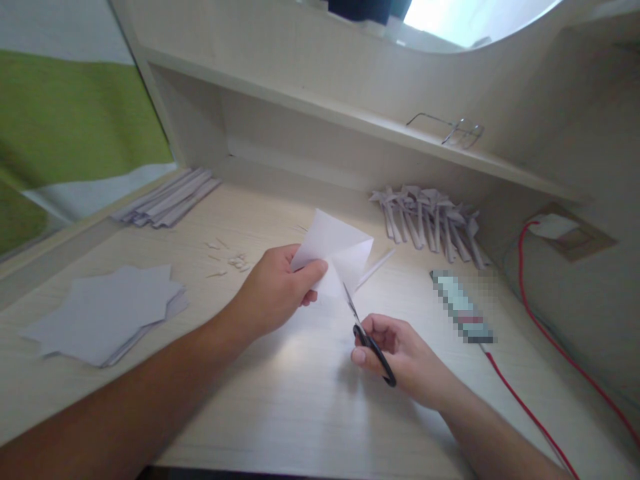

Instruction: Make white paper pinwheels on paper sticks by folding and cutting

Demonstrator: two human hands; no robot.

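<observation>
My left hand (pixel 280 287) pinches a folded white square of paper (pixel 336 250) and holds it up over the middle of the desk. My right hand (pixel 400 353) grips small black-handled scissors (pixel 367 337), blades pointing up and touching the paper's lower edge. The two hands are close together, the scissors just right of and below my left thumb.
A stack of white paper squares (pixel 107 313) lies at the left. Folded paper strips (pixel 167 200) sit at the back left, finished paper pieces (pixel 430 223) at the back right. Glasses (pixel 453 130) rest on the shelf. A red cable (pixel 550 333) and a blurred object (pixel 463 307) lie to the right.
</observation>
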